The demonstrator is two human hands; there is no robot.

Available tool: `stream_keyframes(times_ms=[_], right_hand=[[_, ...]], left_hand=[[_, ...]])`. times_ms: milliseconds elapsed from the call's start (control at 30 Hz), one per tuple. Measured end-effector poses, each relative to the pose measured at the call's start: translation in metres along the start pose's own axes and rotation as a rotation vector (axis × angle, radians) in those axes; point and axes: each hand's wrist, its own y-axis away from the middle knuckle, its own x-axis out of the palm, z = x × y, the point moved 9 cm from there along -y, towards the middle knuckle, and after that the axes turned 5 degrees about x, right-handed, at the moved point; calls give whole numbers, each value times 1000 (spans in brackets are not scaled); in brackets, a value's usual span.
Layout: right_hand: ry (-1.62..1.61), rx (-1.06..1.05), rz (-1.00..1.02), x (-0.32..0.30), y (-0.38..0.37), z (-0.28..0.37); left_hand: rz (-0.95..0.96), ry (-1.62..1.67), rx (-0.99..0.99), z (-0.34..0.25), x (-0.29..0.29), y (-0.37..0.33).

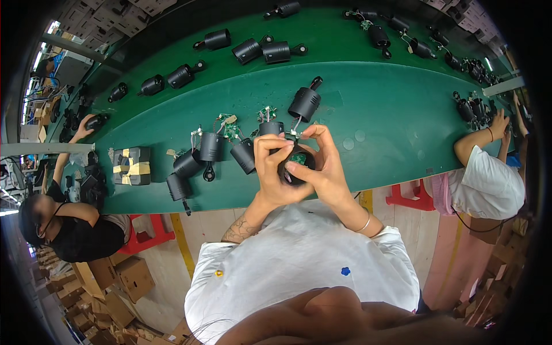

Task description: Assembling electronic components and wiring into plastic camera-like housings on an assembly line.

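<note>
A black cylindrical housing (309, 161) is gripped between both of my hands, its open end facing me and a green circuit board (299, 157) showing inside. My left hand (272, 175) wraps round its left side. My right hand (329, 169) grips the other side, the thumb bent over the opening by the board. At my index fingertips is a small pale connector piece (294, 133); whether they touch it I cannot tell. Wires run near it toward another black housing (304, 104) lying just beyond. Left of my hands lie several black housings (211, 147), some with wired green boards (232, 131).
The green bench (391, 121) spans the view. More black housings (277, 52) lie along its far strip. A black box-shaped block with yellowish tape (131, 166) sits at left. Co-workers (72, 221) handle parts at both ends. Red stools (411, 196) and cardboard boxes (135, 279) stand below.
</note>
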Motion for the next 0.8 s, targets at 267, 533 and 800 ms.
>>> stream_keyframes(times_ms=[267,533,800], right_hand=[[-3,46,-49,-6,-1,-8],[-110,132,-3,-9,-5,-24],[-269,282,-3,-4,-1,-37]], left_hand=[[185,174,-182,1,8,-6],[172,116,-161,-2,9,-9],[142,188,-268,3,3,-14]])
